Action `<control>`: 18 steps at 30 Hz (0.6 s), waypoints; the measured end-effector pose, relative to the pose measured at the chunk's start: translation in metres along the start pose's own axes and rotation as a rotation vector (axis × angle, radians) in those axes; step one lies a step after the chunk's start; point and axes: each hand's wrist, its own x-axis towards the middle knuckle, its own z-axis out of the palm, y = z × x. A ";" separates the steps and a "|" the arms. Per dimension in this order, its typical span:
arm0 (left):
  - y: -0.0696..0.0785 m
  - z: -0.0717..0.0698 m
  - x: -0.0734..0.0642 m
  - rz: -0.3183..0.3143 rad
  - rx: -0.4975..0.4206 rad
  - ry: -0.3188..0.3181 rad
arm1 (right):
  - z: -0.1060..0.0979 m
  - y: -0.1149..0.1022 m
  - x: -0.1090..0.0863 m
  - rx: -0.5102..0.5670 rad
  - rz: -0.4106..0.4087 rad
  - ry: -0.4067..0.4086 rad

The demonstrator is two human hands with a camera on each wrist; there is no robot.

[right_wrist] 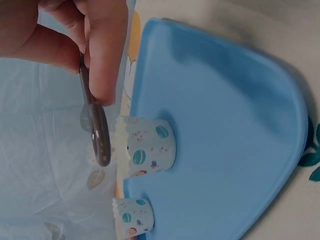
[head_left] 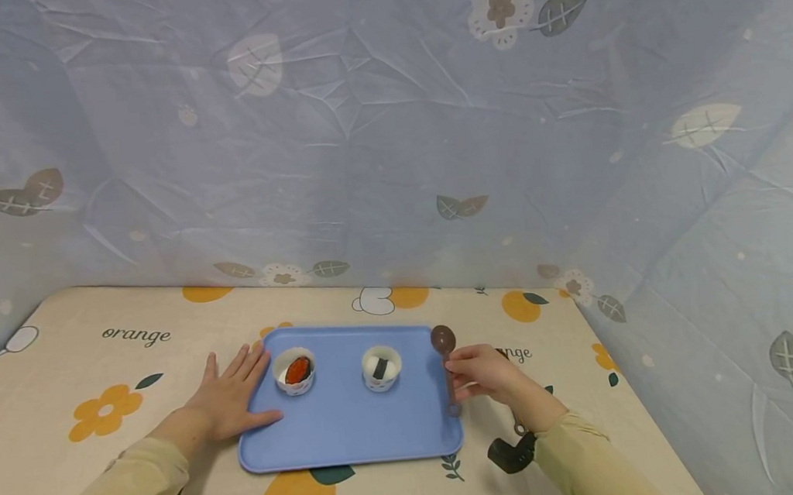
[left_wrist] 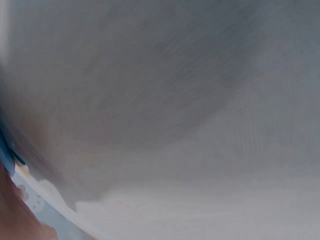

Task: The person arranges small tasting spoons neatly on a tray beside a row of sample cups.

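My right hand (head_left: 485, 373) pinches the handle of a brown spoon (head_left: 443, 340) over the right edge of a blue tray (head_left: 342, 438). In the right wrist view, thumb and fingers close on the spoon (right_wrist: 100, 135), which hangs above the tray (right_wrist: 215, 125). My left hand (head_left: 230, 399) lies with fingers spread at the tray's left edge, the thumb reaching over its rim. On the tray stand two small patterned paper cups. The left cup (head_left: 296, 387) holds an orange-topped sushi piece (head_left: 298, 370); the right cup (head_left: 380, 381) holds a white piece with a black band (head_left: 380, 368).
A black curved object (head_left: 511, 454) lies below my right wrist, partly hidden by the sleeve. Near it shows a small ring-ended handle (head_left: 519, 429). A patterned cloth (head_left: 188, 349) covers the table, with fabric walls (head_left: 345, 127) behind and at the right.
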 end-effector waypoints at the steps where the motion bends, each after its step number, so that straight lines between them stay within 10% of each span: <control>1: 0.000 0.000 0.000 -0.004 0.000 -0.003 | 0.001 0.000 0.000 0.009 0.001 -0.004; 18: -0.002 0.002 0.000 -0.002 0.004 0.007 | 0.011 -0.011 -0.003 0.036 -0.053 -0.060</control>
